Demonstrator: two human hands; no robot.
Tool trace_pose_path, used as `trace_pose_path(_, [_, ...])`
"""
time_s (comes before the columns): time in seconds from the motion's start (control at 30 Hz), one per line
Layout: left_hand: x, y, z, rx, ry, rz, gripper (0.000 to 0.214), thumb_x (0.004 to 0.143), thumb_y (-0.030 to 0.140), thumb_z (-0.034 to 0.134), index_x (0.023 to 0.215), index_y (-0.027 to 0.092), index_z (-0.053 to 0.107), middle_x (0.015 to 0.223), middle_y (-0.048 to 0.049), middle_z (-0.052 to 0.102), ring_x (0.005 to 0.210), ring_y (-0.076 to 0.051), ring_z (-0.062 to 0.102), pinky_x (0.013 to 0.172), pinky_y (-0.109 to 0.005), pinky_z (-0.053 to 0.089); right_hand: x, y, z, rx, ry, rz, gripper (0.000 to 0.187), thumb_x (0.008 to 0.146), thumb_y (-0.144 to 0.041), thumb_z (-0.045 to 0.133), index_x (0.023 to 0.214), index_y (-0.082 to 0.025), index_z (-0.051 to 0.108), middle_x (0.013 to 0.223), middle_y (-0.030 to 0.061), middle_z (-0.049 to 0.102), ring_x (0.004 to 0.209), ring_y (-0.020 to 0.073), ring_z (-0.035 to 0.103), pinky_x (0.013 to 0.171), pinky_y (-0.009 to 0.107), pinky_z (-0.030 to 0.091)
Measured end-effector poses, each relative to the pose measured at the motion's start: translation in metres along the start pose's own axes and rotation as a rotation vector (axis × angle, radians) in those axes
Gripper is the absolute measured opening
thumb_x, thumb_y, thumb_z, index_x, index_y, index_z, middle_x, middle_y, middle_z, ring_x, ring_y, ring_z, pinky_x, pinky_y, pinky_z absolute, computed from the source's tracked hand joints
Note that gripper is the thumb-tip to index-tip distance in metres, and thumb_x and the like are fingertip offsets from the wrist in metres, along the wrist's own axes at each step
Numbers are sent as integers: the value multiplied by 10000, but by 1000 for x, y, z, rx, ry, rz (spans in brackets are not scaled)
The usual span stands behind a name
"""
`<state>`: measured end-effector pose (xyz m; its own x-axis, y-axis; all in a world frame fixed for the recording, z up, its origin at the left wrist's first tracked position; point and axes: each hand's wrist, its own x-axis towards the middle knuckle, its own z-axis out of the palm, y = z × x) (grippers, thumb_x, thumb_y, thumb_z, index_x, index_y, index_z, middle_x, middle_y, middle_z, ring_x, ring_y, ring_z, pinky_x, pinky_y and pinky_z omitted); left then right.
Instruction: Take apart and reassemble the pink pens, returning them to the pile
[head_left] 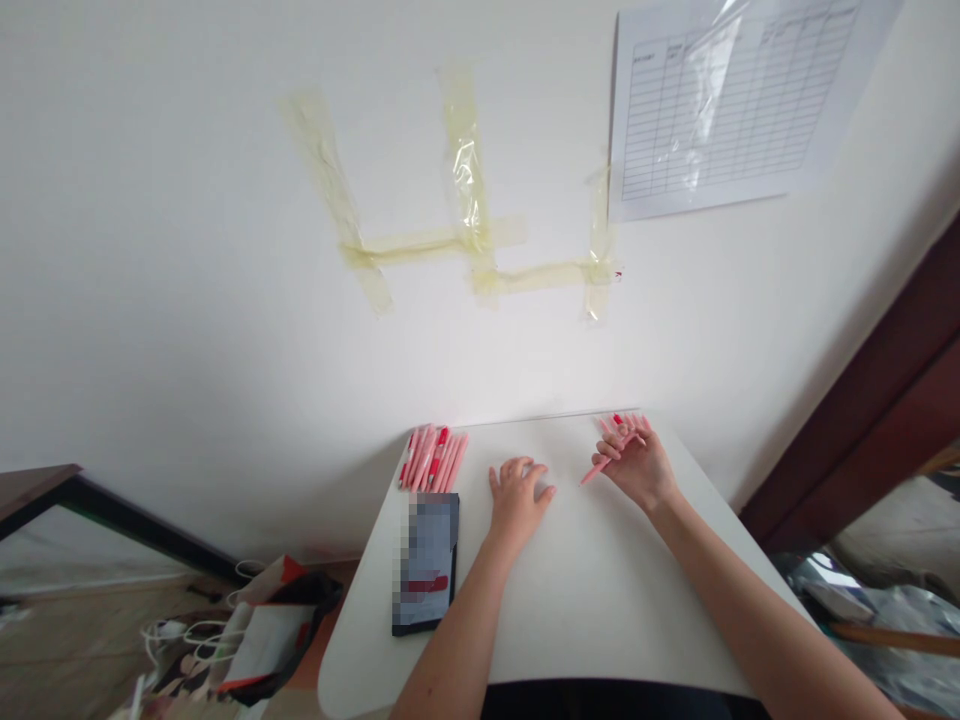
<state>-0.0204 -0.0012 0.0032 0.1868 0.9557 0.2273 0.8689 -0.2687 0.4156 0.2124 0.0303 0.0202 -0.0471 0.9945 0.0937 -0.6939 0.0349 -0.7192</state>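
Note:
My right hand (636, 462) is closed round a pink pen (595, 471), whose tip points down and left over the white table (585, 580). Just behind that hand, by the wall, lies a group of pink pens (637, 421) with a red part among them, partly covered by my fingers. My left hand (517, 495) rests near the middle of the tabletop, fingers apart and holding nothing. To its left, several pink and red pens (450, 465) lie side by side at the back left corner.
A dark-framed phone (431, 560) lies left of my left forearm. The white wall (225, 300) rises behind the table, with yellowish tape strips (469, 190) and a printed sheet (720, 110). Bags and cables (262, 630) sit on the floor at left; plastic-wrapped things (892, 610) at right.

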Motion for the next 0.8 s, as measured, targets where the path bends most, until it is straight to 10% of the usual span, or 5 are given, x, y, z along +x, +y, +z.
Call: trace_pose_path(0.8, [0,0,0,20,8,13,308,896,368,630,1202,337,648,1371,-43,592,1358,-281,440,1210,-665,186,0,1,2,-113,-27,-7,302,888,-539,517,753,-269,505,656,-37,385,563,154,369,648,385,446])
